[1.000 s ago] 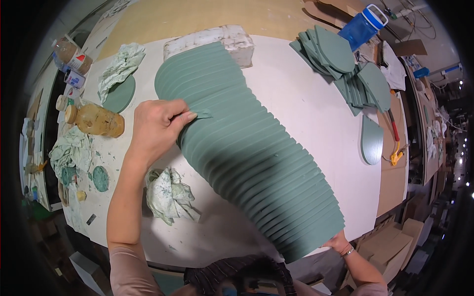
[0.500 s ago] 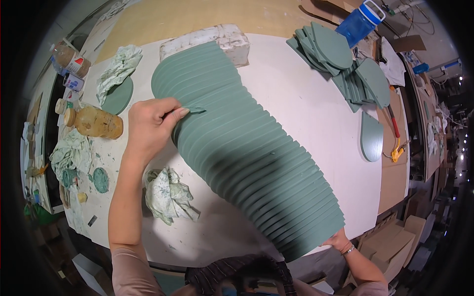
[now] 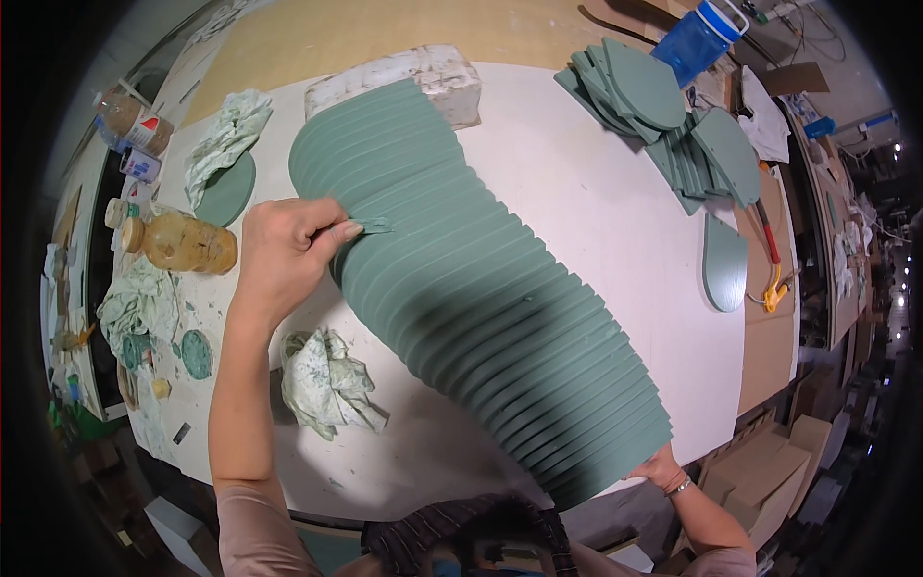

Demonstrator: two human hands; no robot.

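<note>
A long row of green, round-ended slabs point(image 3: 423, 202) lies packed face to face, slanting from the far middle down to the near right. My left hand point(image 3: 288, 250) is closed in a pinch at the row's left side. Between its thumb and fingers is a thin, flexible-looking green-smeared strip point(image 3: 377, 226), its tip touching the slab edges. At the near right end, my right hand point(image 3: 660, 468) holds the row, its fingers partly hidden beneath the last slab. A crumpled, green-stained cloth point(image 3: 332, 385) lies below my left hand.
Behind the row's far end stands a stained whitish block point(image 3: 452, 87). More green slabs point(image 3: 639, 91) are piled at the far right, near a blue bottle point(image 3: 697, 43). On the left are a jar of amber liquid point(image 3: 183, 242) and another cloth point(image 3: 226, 135). Cardboard boxes point(image 3: 779, 471) sit at lower right.
My left hand has shifted slightly left and nearer, with the strip still pinched in it. The right hand stays at the row's end.
</note>
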